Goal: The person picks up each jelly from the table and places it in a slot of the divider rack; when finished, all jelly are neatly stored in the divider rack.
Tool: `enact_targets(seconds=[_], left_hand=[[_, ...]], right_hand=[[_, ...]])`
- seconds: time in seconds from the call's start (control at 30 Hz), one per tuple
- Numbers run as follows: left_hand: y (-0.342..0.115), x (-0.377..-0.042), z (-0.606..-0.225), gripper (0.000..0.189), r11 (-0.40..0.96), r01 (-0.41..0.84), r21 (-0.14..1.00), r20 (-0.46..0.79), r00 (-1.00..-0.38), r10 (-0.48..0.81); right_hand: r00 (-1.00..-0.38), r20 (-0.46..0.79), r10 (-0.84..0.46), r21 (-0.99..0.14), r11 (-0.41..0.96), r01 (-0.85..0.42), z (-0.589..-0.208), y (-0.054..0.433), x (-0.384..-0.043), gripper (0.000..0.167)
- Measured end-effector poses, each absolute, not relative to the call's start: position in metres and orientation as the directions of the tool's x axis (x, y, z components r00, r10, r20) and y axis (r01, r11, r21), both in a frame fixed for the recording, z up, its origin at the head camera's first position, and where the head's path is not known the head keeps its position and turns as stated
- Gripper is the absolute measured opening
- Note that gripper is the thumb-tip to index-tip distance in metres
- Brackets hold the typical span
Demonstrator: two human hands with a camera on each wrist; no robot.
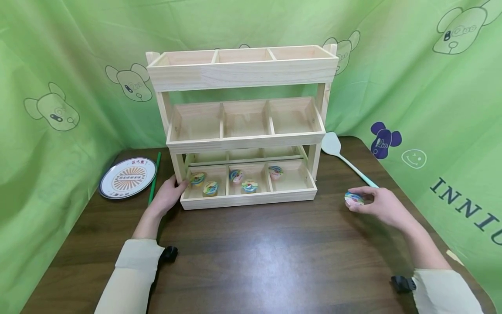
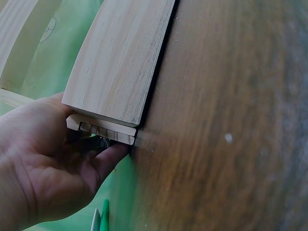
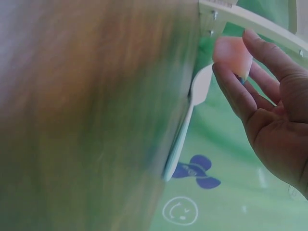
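My right hand (image 1: 378, 207) pinches a small jelly cup (image 1: 354, 199) between thumb and fingers, above the right side of the table. Its pink cup body (image 3: 231, 54) shows in the right wrist view. At the lower left, my left hand (image 1: 168, 195) grips the end of the bottom tier of a three-tier wooden shelf (image 1: 249, 199); the left wrist view has its fingers around the tray's corner (image 2: 108, 132). In that tier, two yellowish jelly cups (image 1: 210, 189) sit in the left compartment, two more cups (image 1: 249, 186) in the middle, and a pink one (image 1: 276, 172) in the right.
Left of the shelf, a round white plate (image 1: 127, 178) with a dark rim lies by a green stick (image 1: 154, 178). A white spatula with a pale green handle (image 1: 332, 145) lies right of the shelf. Green printed cloth (image 1: 59, 165) surrounds the brown table (image 1: 251, 261).
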State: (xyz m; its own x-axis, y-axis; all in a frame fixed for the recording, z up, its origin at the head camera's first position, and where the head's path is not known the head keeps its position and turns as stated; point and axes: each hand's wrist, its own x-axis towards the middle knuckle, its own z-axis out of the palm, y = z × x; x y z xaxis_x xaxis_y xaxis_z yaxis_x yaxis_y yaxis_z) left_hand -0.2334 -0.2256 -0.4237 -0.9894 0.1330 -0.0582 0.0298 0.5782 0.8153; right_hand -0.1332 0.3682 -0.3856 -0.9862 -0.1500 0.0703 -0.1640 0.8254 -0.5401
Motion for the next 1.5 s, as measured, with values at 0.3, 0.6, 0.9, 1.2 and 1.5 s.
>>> enact_targets(seconds=[0.3, 0.6, 0.9, 1.2, 1.5], left_hand=[[-0.224, -0.233, -0.421, 0.064, 0.578, 0.028, 0.816, -0.059, -0.99, 0.131], [-0.225, -0.233, -0.424, 0.064, 0.574, 0.031, 0.818, -0.054, -0.99, 0.13], [-0.226, -0.235, -0.427, 0.065, 0.594, 0.023, 0.804, -0.056, -0.992, 0.115], [-0.227, -0.237, -0.427, 0.067, 0.604, 0.015, 0.797, -0.07, -0.991, 0.116], [-0.227, -0.236, -0.426, 0.068, 0.594, 0.014, 0.804, -0.073, -0.99, 0.122]], right_hand=[[-0.982, 0.078, -0.172, -0.537, 0.822, -0.187, -0.38, 0.353, -0.148, 0.052], [-0.975, 0.07, -0.21, -0.588, 0.781, -0.211, -0.375, 0.33, -0.164, 0.052], [-0.964, 0.074, -0.254, -0.623, 0.743, -0.243, -0.373, 0.313, -0.18, 0.051], [-0.967, 0.082, -0.243, -0.633, 0.736, -0.239, -0.367, 0.304, -0.19, 0.055], [-0.957, 0.1, -0.272, -0.643, 0.716, -0.271, -0.368, 0.288, -0.202, 0.051]])
